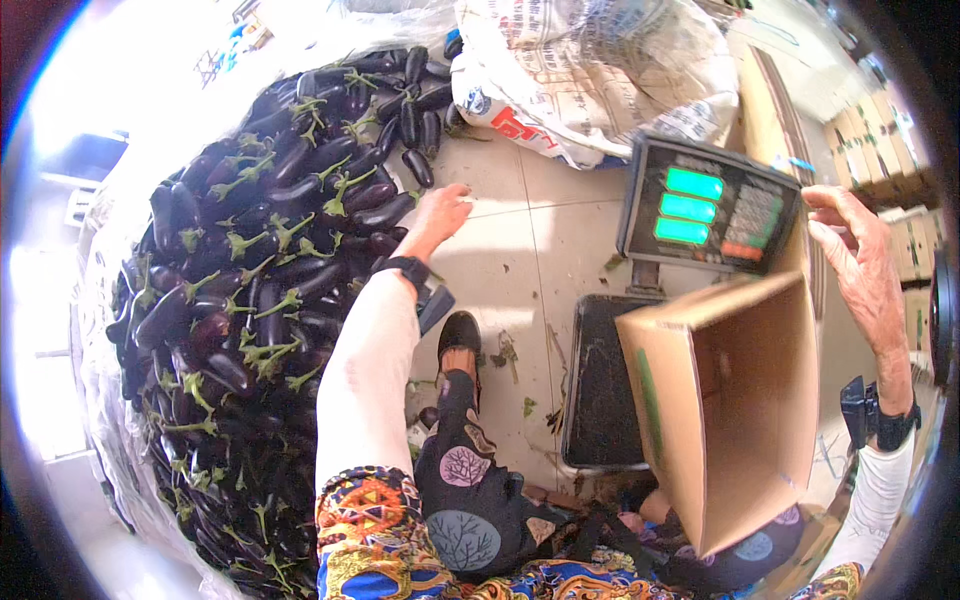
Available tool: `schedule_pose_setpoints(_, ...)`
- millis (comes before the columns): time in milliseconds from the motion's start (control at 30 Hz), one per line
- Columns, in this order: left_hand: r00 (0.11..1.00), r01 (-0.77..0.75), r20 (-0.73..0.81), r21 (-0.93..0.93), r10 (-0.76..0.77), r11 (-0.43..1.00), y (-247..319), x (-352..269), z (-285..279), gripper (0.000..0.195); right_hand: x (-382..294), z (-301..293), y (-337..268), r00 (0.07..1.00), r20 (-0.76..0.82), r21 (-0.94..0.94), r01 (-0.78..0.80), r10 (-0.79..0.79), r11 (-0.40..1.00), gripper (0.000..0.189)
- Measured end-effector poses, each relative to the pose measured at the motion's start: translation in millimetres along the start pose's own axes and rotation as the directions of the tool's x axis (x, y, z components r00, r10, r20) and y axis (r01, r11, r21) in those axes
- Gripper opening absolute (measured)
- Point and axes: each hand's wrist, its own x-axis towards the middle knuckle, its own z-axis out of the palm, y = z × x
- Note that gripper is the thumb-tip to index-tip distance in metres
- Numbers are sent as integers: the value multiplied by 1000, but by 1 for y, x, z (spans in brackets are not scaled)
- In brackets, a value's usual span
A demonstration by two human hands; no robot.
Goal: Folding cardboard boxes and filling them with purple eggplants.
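My left hand (pixel 439 217) is over the floor at the right edge of a large heap of eggplants (pixel 285 247), with nothing visible in it. At the right, my right hand (pixel 859 247) is raised beside the edge of the scale's display unit (pixel 709 206), fingers curled and thumb apart, with nothing visible between them. Below it, an open cardboard box (pixel 739 420) leans tilted over the black scale platform (pixel 606 382), its opening towards me. The box's edges look blurred. Three green windows on the display are lit.
A white printed woven sack (pixel 592 75) stands beyond the scale, next to an upright cardboard sheet (pixel 780 112). Stacked cartons (pixel 870 142) line the far right. Plant scraps (pixel 506 352) litter the tiled floor (pixel 491 270) near my shoe (pixel 459 334). Plastic sheeting (pixel 112 435) edges the heap.
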Motion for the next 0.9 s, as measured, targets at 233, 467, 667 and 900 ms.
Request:
schedule_pose_setpoints(233,989,144,55,-72,-140,987,-46,63,23,53,90,43,-68,897,316,15,320,-308,947,28)
schedule_pose_setpoints(467,940,315,-119,-45,-318,948,-131,123,-11,70,146,86,-112,703,625,144,325,-340,935,36)
schedule_pose_setpoints(667,821,570,13,17,-570,822,-117,195,-18,84,199,144,-132,687,662,-34,427,-300,903,36)
schedule_pose_setpoints(900,835,432,-391,29,-388,901,-141,183,21,81,243,240,-135,692,555,215,417,-462,883,22)
